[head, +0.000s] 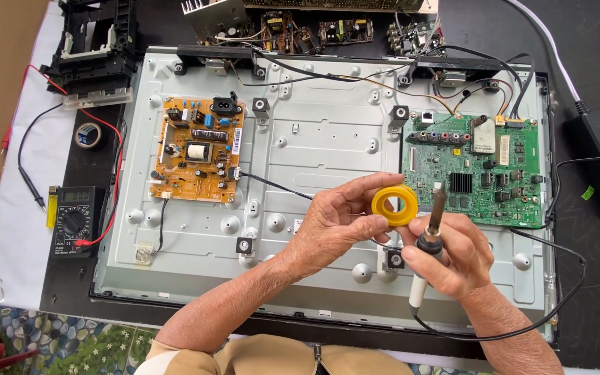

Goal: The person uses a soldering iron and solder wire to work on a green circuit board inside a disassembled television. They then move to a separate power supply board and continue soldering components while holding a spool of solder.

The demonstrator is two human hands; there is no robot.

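While the opened television back (328, 139) lies flat on the table (592, 292), both hands hover above its middle.
Orange power board (197, 149) left, green main board (477, 170) right, both still mounted; multimeter (72, 221) far left. Left hand (331, 226) fingers pinch a yellow ring-shaped tin (395, 205); right hand (453, 253) grips a soldering iron (430, 239), tip just beside it, touching no board.

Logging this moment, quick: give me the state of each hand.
Left hand: closed on a yellow ring-shaped spool.
Right hand: closed around a soldering iron, tip up beside the spool.
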